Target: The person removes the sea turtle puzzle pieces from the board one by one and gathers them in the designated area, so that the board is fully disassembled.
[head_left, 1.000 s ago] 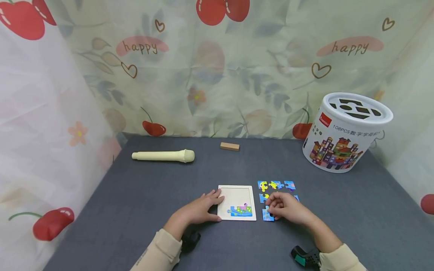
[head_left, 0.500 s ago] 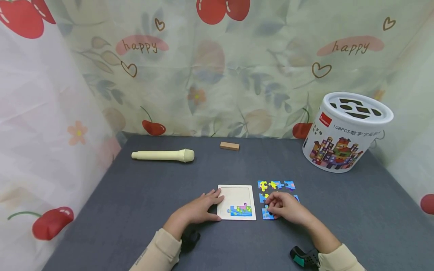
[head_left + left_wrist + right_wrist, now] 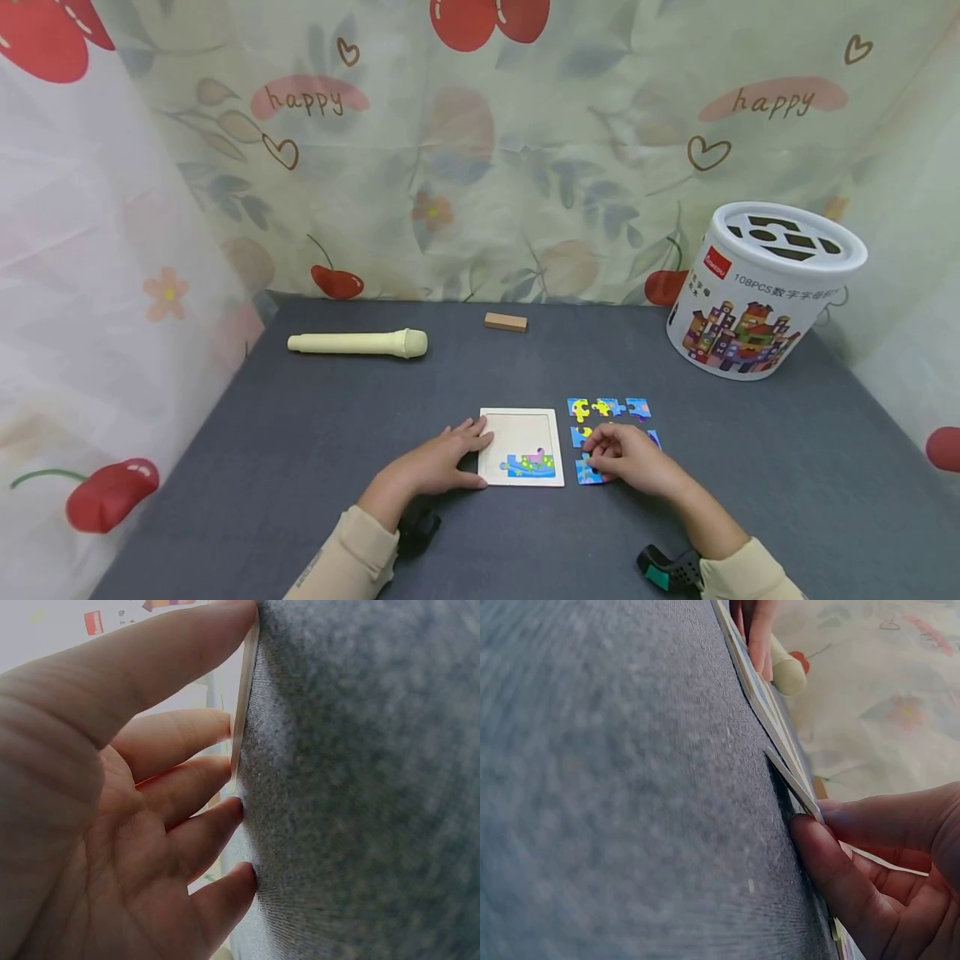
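Near us the right hand [image 3: 633,457] pinches a blue puzzle piece [image 3: 587,475], tilted, just off the near right corner of the board [image 3: 517,432]; the left hand [image 3: 441,463], fingers loosely straight, rests on the board's left edge; if the pinch slackens, we judge the thin piece could slip flat, and low knuckles could nudge the loose pieces [image 3: 579,409] beyond out of their rows; by the far edge of the table [image 3: 450,550] we see a cream microphone [image 3: 358,344] and brown block [image 3: 506,322], the white tub [image 3: 750,287] near its far right corner.
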Available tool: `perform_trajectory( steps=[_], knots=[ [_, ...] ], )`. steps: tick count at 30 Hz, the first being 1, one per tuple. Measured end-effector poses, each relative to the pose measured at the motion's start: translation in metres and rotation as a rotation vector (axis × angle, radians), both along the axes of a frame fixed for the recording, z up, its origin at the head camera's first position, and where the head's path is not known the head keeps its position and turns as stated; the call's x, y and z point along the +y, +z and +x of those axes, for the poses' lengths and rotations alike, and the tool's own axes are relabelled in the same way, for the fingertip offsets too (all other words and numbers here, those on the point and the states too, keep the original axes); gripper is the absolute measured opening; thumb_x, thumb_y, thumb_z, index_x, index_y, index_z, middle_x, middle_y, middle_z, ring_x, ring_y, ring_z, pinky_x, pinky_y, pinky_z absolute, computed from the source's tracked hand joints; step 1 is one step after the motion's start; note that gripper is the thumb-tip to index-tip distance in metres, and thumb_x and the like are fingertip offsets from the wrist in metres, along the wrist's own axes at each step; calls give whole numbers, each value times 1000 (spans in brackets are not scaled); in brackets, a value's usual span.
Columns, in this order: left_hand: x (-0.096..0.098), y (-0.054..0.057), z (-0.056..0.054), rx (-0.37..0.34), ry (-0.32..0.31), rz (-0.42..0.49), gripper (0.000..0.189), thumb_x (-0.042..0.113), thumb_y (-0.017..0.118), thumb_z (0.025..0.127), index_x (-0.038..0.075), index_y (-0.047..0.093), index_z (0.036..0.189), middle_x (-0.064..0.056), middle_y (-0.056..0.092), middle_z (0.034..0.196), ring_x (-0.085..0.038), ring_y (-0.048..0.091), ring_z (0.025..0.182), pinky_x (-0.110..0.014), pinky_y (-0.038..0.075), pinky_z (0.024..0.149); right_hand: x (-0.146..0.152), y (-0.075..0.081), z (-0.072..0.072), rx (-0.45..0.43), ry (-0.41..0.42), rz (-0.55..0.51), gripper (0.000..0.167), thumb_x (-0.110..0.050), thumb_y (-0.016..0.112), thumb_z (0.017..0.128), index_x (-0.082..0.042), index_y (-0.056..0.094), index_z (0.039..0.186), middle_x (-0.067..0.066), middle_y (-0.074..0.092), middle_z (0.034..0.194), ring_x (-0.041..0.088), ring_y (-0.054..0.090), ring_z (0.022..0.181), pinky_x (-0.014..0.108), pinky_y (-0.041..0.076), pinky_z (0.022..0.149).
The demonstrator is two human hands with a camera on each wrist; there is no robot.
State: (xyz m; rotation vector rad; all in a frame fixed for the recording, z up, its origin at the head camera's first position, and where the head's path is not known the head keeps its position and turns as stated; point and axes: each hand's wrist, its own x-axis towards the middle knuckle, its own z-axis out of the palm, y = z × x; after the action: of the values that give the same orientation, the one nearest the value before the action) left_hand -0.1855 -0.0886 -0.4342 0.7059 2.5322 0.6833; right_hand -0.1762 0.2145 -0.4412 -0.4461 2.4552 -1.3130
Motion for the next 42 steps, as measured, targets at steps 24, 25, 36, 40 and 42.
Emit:
perform_trajectory(
  steps=[24, 25, 36, 40, 42],
  knots=[
    [-1, -2, -1, 0, -5, -6, 69, 31, 69, 84, 13, 39, 143, -6, 22, 155, -25, 14, 145, -48, 14, 116, 0, 0, 0, 4, -11, 11, 13, -8, 62, 88, 3, 58, 91, 7, 57, 76, 9, 54, 63, 23, 53, 57],
    [-1, -2, -1, -1, -6, -5, 68, 30, 69, 84, 13, 39, 143, -7, 23, 155, -26, 14, 145, -49, 14, 116, 0, 0, 0, 4, -13, 11, 13, -8, 62, 88, 3, 58, 91, 7, 57, 77, 10, 54, 63, 23, 53, 57],
    [-1, 0, 0, -3, -6, 4, 68, 30, 68, 84, 11, 39, 143, -7, 23, 155, -26, 14, 145, -49, 15, 116, -2, -2, 1, 32, -57, 63, 11, -8, 64, 86, 0, 59, 88, 4, 57, 73, 8, 54, 61, 22, 51, 55],
    [-1, 0, 0, -4, -8, 5, 68, 30, 69, 84, 11, 39, 143, -7, 23, 155, -26, 14, 145, -49, 15, 116, -3, 0, 2, 26, -62, 68, 11, -10, 65, 86, 0, 59, 89, 4, 57, 74, 10, 54, 61, 22, 52, 55],
    [-1, 0, 0, -3, -11, 5, 69, 30, 69, 84, 11, 38, 143, -7, 22, 155, -26, 14, 145, -49, 15, 116, -3, 1, 2, 26, -58, 65, 12, -10, 65, 86, 0, 59, 89, 5, 57, 74, 10, 54, 62, 22, 52, 56]
  ],
)
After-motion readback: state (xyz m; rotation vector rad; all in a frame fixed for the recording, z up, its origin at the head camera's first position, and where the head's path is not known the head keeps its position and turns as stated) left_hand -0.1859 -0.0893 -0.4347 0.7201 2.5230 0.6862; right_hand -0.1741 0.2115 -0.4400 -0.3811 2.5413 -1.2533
